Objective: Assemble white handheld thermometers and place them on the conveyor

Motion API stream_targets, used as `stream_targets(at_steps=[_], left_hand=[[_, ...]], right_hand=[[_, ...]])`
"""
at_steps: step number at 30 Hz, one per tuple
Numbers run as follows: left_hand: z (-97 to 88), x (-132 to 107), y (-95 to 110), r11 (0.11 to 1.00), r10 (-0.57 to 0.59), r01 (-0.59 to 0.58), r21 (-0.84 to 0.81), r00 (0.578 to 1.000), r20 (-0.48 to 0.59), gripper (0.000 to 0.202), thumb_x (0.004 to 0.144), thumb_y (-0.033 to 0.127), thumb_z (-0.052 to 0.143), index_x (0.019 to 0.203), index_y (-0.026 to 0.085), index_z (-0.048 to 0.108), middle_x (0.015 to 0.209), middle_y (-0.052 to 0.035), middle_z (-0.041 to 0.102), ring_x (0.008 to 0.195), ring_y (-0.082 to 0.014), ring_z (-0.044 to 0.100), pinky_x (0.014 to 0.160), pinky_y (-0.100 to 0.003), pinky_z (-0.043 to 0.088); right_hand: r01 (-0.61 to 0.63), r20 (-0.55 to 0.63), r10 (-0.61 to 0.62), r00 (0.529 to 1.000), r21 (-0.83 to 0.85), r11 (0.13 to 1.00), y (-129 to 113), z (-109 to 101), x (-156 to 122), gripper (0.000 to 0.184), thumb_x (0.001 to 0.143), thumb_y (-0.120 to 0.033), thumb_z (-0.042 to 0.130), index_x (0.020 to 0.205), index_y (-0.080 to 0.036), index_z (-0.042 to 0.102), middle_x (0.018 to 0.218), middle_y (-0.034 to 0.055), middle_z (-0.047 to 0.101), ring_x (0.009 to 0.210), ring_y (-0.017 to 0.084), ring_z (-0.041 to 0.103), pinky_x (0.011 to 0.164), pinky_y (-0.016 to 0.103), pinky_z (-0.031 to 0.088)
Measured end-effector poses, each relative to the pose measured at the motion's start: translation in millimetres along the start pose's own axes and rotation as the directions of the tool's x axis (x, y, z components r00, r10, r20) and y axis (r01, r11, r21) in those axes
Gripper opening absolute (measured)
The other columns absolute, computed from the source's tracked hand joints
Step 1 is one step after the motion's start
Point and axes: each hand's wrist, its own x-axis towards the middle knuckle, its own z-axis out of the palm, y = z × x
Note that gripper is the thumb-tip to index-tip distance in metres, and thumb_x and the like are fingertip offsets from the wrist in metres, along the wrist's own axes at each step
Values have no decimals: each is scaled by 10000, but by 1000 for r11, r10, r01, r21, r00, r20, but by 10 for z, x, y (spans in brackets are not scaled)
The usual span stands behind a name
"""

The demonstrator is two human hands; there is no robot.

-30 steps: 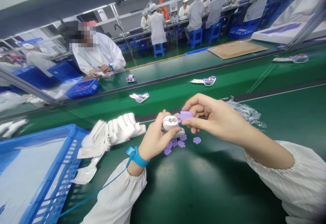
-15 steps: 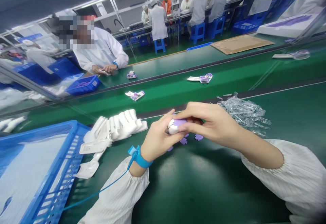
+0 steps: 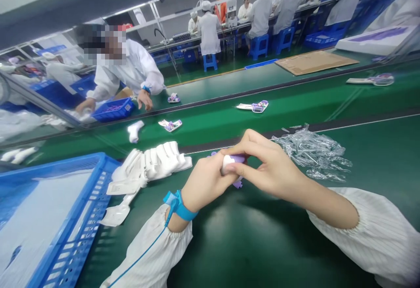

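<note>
A small rounded white-and-purple plastic housing (image 3: 227, 163) is held between my two hands over the green worktop. My left hand (image 3: 207, 178), with a blue wrist strap (image 3: 181, 206), is closed around its white end. From the other side, my right hand (image 3: 271, 159) grips the purple part between thumb and fingers. The fingers hide much of the housing. Small purple plastic pieces (image 3: 238, 184) lie just beneath, partly covered by my hands. To the left is a row of white plastic shells (image 3: 157, 161); to the right, a heap of clear plastic parts (image 3: 316, 152).
A blue crate (image 3: 106, 165) with white sheeting occupies the left side. Beyond, a green conveyor belt (image 3: 206, 119) carries a white piece (image 3: 134, 131) and several white-purple assemblies (image 3: 257, 106). A co-worker (image 3: 131, 60) sits across it beside a blue bin (image 3: 113, 109). Cardboard (image 3: 315, 62) lies farther back.
My hands stay together on the housing, which has turned slightly so less of its jagged seam shows. The co-worker's hands have parted, and a white piece now lies on the belt. Belt assemblies have shifted left.
</note>
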Motion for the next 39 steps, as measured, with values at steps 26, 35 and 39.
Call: stream_targets(at_steps=[26, 35, 39], left_hand=[[-179, 99, -201, 944, 278, -243, 224, 950, -140, 266, 1018, 228, 750, 1262, 256, 650, 1118, -47, 690, 1013, -217, 712, 859, -333, 613], [-365, 141, -402, 798, 579, -512, 318, 798, -168, 534, 1030, 155, 722, 1524, 311, 595, 1566, -133, 575, 1456, -298, 599, 1148, -477, 611], [-384, 133, -327, 709, 696, -634, 309, 701, -158, 527, 1009, 172, 760, 1511, 204, 603, 1479, -175, 687, 1533, -365, 537, 1224, -578, 538]], right_hand=[[-205, 82, 223, 971, -184, 961, 161, -28, 9, 242, 1049, -406, 678, 1146, -257, 842, 1030, 32, 839, 884, 220, 744, 694, 314, 456], [-723, 486, 536, 690, 458, 517, 319, -407, 168, 599, 944, -736, 709, 1019, -149, 800, 892, 94, 811, 687, 160, 724, 644, 264, 588], [-826, 744, 365, 560, 466, 318, 364, -387, 133, 503, 980, -621, 729, 942, -120, 730, 762, 70, 758, 588, 136, 702, 569, 232, 585]])
